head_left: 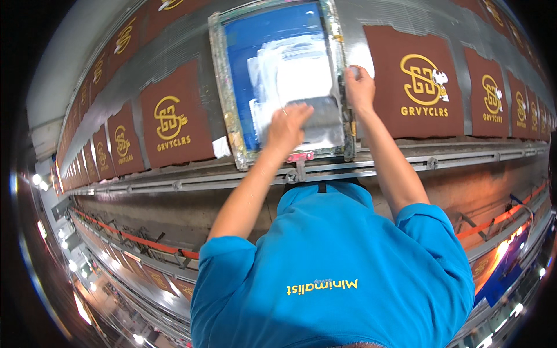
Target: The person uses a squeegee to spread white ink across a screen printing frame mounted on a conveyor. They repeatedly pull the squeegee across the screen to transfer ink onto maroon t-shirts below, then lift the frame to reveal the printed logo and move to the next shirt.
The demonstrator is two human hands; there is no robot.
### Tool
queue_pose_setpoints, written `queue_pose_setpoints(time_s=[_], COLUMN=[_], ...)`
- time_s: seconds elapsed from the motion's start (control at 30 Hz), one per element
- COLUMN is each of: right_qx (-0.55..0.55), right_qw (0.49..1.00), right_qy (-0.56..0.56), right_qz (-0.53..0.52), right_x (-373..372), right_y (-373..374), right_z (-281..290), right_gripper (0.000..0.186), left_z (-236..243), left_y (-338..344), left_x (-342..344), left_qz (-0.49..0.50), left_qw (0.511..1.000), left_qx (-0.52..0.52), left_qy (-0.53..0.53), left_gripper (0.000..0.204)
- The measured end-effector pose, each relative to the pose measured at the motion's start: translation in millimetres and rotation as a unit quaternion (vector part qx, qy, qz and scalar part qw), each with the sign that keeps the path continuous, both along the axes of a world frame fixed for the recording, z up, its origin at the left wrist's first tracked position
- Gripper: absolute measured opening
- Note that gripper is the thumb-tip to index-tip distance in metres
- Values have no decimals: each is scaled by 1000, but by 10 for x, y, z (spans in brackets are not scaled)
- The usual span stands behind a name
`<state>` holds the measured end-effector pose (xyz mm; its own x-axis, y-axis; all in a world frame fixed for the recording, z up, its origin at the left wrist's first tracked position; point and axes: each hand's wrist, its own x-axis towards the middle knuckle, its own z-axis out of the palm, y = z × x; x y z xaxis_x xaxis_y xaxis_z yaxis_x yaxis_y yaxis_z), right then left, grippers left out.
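- A printing screen frame lies flat on the long table, set squarely over one spot in the row of brown fabric panels, so its mesh seems to sit right on the piece beneath.
- The blue mesh carries a smear of white ink in its middle; the ink stays inside the frame's walls.
- The left hand is closed over the top of a grey squeegee, fingers curled down around it. The squeegee lies crosswise on the mesh in the near half of the frame, probably so its edge spans the white patch.
- The right hand reaches to the frame's right rail, fingers bent and thumb tucked; it touches the rail near the squeegee's far end. I cannot tell whether it grips the squeegee or only steadies the frame.
- A pink clamp at the frame's near edge meets the metal rail running along the table front, apparently keeping the frame registered.
- Printed brown panels with yellow emblems lie to either side, evenly spaced and well apart from the hands.
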<state>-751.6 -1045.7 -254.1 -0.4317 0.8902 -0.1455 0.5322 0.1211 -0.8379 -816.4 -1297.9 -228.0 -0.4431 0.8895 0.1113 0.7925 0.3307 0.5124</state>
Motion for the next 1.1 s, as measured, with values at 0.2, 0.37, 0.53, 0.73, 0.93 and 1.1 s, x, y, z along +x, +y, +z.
queue_pose_setpoints(time_s=[0.2,0.37,0.53,0.73,0.93,1.1], right_qx=[47,3,-3,-24,15,25], right_qw=[996,990,989,991,999,995], right_qy=[66,128,132,122,10,-64], right_qz=[26,57,71,56,36,66], right_x=[-194,-740,-1567,-2391,-2702,-2755], right_y=[-240,-1120,-2528,-3821,-4216,-4243], right_z=[420,463,46,-331,-486,-522], right_gripper=[35,30,26,27,33,33], left_z=[275,366,222,-101,-326,-654], left_y=[-721,-1509,-2723,-3757,-3985,-3909], left_x=[488,-194,-1329,-2618,-3175,-3330], left_qz=[23,38,15,-5,-52,-69], left_qw=[998,997,998,996,979,934], left_qx=[31,73,2,-18,-192,-282], left_qy=[-40,-9,62,89,-53,-207], left_gripper=[72,50,33,43,60,78])
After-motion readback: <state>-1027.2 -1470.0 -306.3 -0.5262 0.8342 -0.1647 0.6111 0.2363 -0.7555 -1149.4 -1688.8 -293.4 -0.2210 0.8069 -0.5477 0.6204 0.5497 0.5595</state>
